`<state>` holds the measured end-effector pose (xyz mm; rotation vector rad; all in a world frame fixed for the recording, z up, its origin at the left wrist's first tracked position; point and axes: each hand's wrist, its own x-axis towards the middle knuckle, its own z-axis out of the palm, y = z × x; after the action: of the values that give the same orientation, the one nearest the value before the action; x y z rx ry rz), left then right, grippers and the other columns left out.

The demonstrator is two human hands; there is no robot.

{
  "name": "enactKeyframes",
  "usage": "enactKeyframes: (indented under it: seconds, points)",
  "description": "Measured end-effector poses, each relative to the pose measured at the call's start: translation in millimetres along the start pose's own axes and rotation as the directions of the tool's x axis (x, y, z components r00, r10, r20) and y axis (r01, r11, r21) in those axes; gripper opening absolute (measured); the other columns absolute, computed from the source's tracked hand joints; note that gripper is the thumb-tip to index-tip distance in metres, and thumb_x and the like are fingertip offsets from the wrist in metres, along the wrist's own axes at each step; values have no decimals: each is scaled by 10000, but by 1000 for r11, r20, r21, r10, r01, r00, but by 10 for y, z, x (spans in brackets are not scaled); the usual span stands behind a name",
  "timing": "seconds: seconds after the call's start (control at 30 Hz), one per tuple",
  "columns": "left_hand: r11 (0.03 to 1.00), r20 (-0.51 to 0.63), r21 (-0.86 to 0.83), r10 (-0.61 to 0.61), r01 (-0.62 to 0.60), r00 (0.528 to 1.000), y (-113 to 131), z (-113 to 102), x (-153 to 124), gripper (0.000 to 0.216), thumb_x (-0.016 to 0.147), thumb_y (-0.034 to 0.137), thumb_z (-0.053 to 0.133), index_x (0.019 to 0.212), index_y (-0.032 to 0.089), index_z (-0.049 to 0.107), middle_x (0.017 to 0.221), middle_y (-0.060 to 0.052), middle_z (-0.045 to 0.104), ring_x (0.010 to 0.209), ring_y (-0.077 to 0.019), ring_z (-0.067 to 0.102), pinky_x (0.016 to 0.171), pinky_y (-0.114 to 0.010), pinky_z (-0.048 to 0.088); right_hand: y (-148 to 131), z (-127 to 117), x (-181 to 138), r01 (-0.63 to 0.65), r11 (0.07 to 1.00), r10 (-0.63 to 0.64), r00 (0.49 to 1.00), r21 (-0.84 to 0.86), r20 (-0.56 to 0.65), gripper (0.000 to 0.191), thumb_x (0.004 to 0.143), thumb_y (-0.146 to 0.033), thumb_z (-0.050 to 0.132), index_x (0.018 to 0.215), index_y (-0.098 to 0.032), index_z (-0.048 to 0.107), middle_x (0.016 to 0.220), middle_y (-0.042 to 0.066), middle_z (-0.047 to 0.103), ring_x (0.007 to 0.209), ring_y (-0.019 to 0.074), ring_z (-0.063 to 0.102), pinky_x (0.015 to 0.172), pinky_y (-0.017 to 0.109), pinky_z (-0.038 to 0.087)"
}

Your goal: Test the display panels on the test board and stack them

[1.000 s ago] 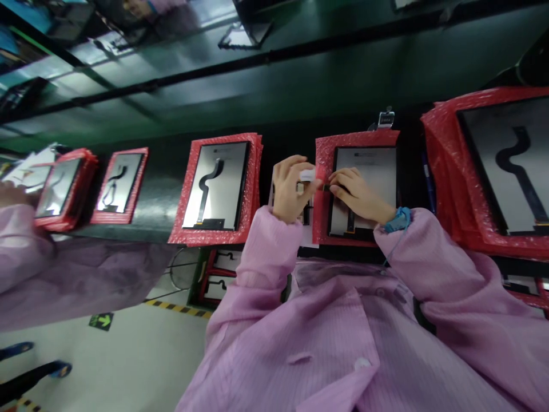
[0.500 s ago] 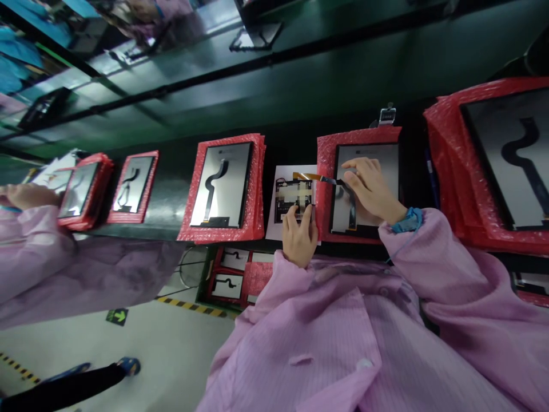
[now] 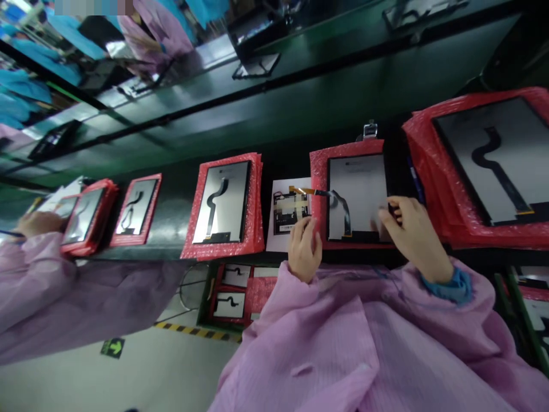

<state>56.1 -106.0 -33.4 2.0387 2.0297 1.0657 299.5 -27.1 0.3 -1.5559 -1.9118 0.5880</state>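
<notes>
A display panel with a dark curved ribbon cable lies on red bubble wrap in front of me. An amber connector strip runs from the cable leftward over a small circuit board fixture on a white sheet. My left hand is at the lower left corner of the wrap, fingers bent together; whatever is between them is hidden. My right hand is by the panel's lower right side, slightly blurred, with fingers curled and thumb pressed in; I cannot make out anything held.
More panels on red wrap lie to the left and right. A pen and a metal clip are close by. A co-worker's arm is at far left. A green crate with panels stands below the bench edge.
My right hand has moved off the panel's middle to its lower right side, fingers now curled. My left hand has slid off the board fixture toward the wrap's corner. The view has shifted slightly.
</notes>
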Motion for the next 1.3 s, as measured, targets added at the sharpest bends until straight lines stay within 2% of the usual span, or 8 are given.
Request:
enactKeyframes:
  seconds: [0.2, 0.43, 0.63, 0.77, 0.9, 1.0, 1.13, 1.3]
  points:
    - [999, 53, -45, 27, -25, 998, 169, 189, -46, 356, 1018, 245, 460, 1330, 156, 606, 1323, -176, 684, 1251, -287, 633, 1083, -493, 518, 40, 167, -289, -80, 996, 82, 996, 43, -47, 555, 942, -542, 486, 1305, -130, 565, 1300, 223, 628, 1210, 384, 568, 1083, 637, 421]
    - [999, 95, 3, 53, -54, 994, 209, 189, -3, 352, 1024, 287, 466, 1323, 153, 595, 1272, -185, 709, 1187, -323, 650, 1037, -533, 531, 10, 86, -215, -302, 891, 318, 948, 340, 7, 573, 846, -577, 606, 1295, -222, 584, 1282, 149, 634, 1183, 333, 560, 1070, 594, 460]
    - [998, 118, 3, 67, -68, 991, 177, 132, 58, 338, 1045, 269, 414, 1319, 180, 592, 1169, -155, 744, 1022, -292, 682, 932, -481, 571, -417, -127, -264, -101, 955, 135, 985, 280, -106, 479, 933, -527, 561, 1314, -236, 568, 1294, 136, 621, 1213, 334, 532, 1065, 556, 460]
    - [998, 237, -36, 60, -53, 970, 161, 53, 125, 334, 1048, 277, 408, 1290, 155, 604, 1149, -159, 760, 1024, -301, 687, 961, -500, 567, -738, -151, -247, 57, 995, -43, 985, 78, -170, 444, 962, -478, 539, 1321, -218, 535, 1299, 164, 610, 1215, 385, 518, 1089, 637, 388]
    - [980, 389, -176, -15, 90, 921, 87, -171, 260, 333, 1031, 344, 465, 1254, 177, 648, 1115, -142, 771, 1070, -295, 707, 963, -474, 579, -1007, -177, -231, 146, 982, -130, 983, 123, -128, 425, 979, -421, 524, 1359, -232, 505, 1343, 157, 592, 1238, 385, 509, 1089, 636, 395]
    - [904, 418, -319, -136, 285, 898, 54, -373, 461, 351, 1021, 457, 499, 1178, 204, 686, 1077, -108, 775, 1066, -270, 727, 967, -447, 584, -1176, -165, -225, 226, 938, -222, 974, 264, -45, 474, 973, -424, 558, 1407, -251, 481, 1417, 146, 554, 1324, 369, 472, 1118, 607, 410]
    - [730, 185, -619, -222, 289, 957, 159, -505, 797, 480, 1038, 568, 418, 1311, 231, 624, 1428, -104, 646, 1363, -249, 595, 1140, -447, 498, -1244, 56, -205, 287, 795, -339, 941, 534, -1, 539, 1006, -495, 496, 1497, -294, 399, 1522, 112, 491, 1423, 311, 431, 1178, 554, 407]
    - [559, 242, -756, -247, 341, 939, 272, -475, 1014, 518, 1042, 544, 359, 1476, 302, 503, 1554, -55, 555, 1414, -249, 558, 1106, -438, 543, -1127, 559, -158, 48, 794, -57, 998, 605, -5, 554, 1048, -570, 324, 1500, -260, 400, 1516, 130, 498, 1405, 307, 426, 1213, 594, 346]
